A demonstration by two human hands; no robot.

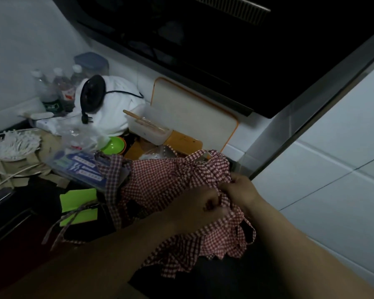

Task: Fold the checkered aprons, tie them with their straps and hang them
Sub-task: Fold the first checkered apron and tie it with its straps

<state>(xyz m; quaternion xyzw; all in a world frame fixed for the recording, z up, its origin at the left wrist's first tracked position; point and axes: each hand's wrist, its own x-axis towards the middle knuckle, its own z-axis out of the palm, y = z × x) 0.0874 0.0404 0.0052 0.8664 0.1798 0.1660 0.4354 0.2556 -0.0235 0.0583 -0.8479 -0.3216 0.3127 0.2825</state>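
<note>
Two hands close together: left hand point(195, 205) and right hand point(241, 188) both pinching the checkered apron heap point(160, 180) at the counter's point(37, 188) right end. Can't count the aprons. One green bowl point(113, 144) behind.

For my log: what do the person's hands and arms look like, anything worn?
The left hand and right hand are ungloved, with no watch or bracelet at the wrists. Both forearms are bare to the frame edge, no sleeve showing. Too dim to rule out rings.
</note>
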